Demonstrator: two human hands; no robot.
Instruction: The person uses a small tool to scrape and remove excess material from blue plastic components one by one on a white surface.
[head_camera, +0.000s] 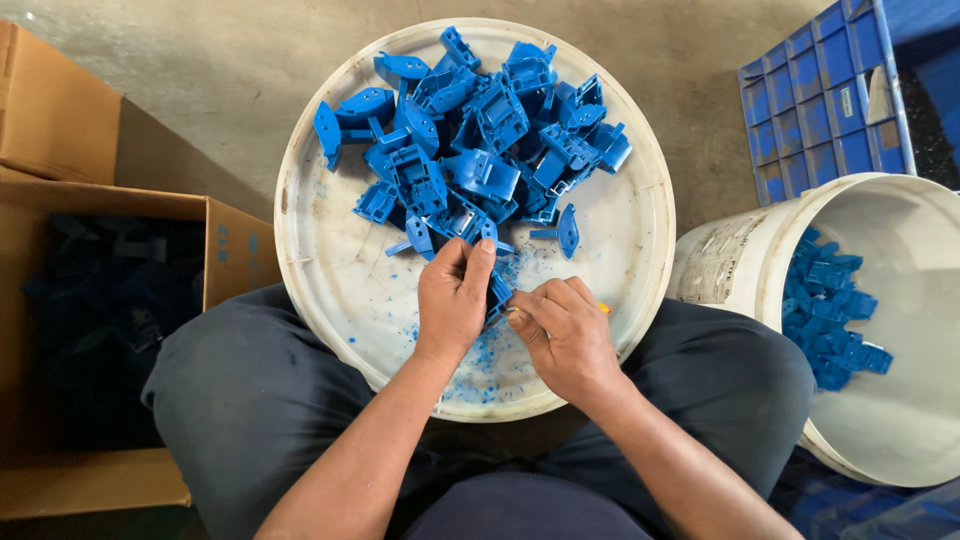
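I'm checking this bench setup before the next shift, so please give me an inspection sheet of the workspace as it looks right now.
Surface: round white plastic basin resting on the seated person's lap, dusted with blue plastic shavings.
Job's things: pile of moulded blue plastic parts in the basin; one blue part held between both hands.
Clutter: shavings only.
Grippers: left hand grips the part; right hand holds a small tool with an orange tip against it.
Cables: nothing seen.
Surroundings: white bucket of blue parts at right, blue plastic crate, open cardboard box of dark parts at left, concrete floor.
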